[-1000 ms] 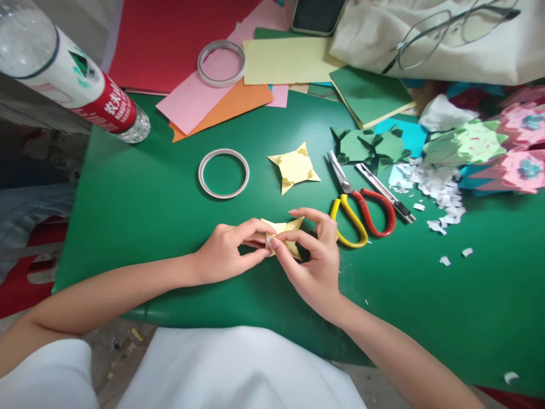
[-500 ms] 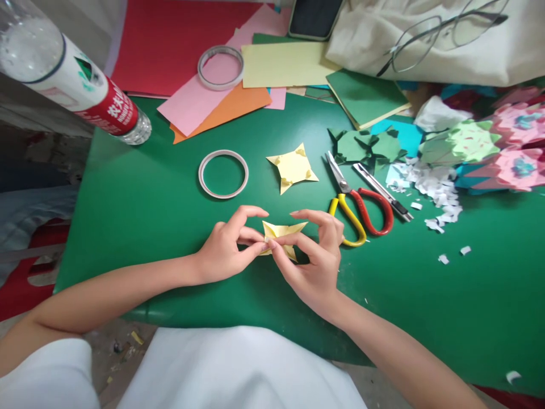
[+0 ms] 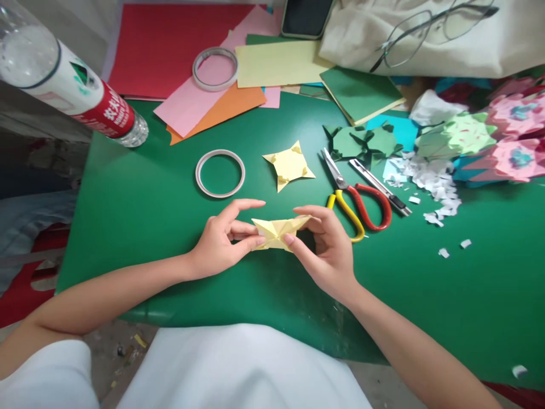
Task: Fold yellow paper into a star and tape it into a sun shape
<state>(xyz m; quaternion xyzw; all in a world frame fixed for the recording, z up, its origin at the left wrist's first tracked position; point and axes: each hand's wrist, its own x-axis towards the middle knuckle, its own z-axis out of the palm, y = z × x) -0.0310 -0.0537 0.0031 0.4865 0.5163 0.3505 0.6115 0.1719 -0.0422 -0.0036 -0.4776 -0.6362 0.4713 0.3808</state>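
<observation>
Table edges: left one down the frame's left side, front one along the bottom by the shirt. Widest open stretch lower right, few scraps on it; tighter above the hands, star and ring near centre, scissors partly behind right hand. Fold just below frame centre, between hands: left hand pinches its left end, index finger lifted off; right thumb and fingers clamp its right part
</observation>
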